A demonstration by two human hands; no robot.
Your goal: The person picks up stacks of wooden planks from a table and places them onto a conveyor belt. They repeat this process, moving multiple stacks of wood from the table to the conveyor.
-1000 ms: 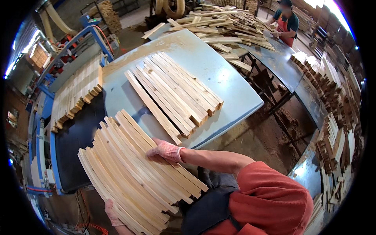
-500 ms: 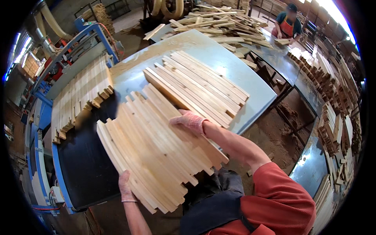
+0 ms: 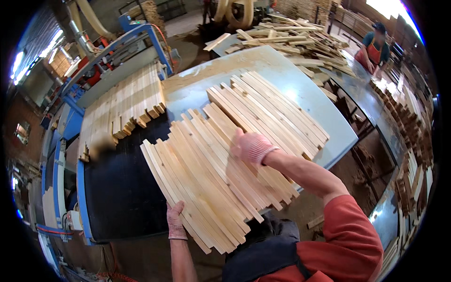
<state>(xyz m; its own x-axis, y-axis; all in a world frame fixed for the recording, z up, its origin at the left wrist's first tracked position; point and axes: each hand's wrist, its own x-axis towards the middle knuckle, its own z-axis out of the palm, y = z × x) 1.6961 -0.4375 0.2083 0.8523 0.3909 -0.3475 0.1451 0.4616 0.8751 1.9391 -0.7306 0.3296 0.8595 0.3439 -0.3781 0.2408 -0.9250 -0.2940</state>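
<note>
Glossy pale table (image 3: 277, 61) above brown floor (image 3: 307, 204), brownish wall (image 3: 35, 101) leftward, bright light (image 3: 394, 14) upper right.

Hands, gloved: two, one left hand (image 3: 175, 222), one right hand (image 3: 253, 146).
Batches of wooden strips: three.
– Batch at the hands (image 3: 202, 174): more than ten strips; exact number unclear.
– Batch on the pale surface (image 3: 277, 115): more than five; edges run together.
– Batch on the machine (image 3: 124, 98): more than five; partly blurred.
Heaps of loose strips (image 3: 296, 40): one, its pieces too jumbled to count.
Black belts (image 3: 127, 202): one.
Co-workers (image 3: 374, 52): one.
Aprons: two, one dark apron (image 3: 260, 251), one red apron (image 3: 374, 53).
</note>
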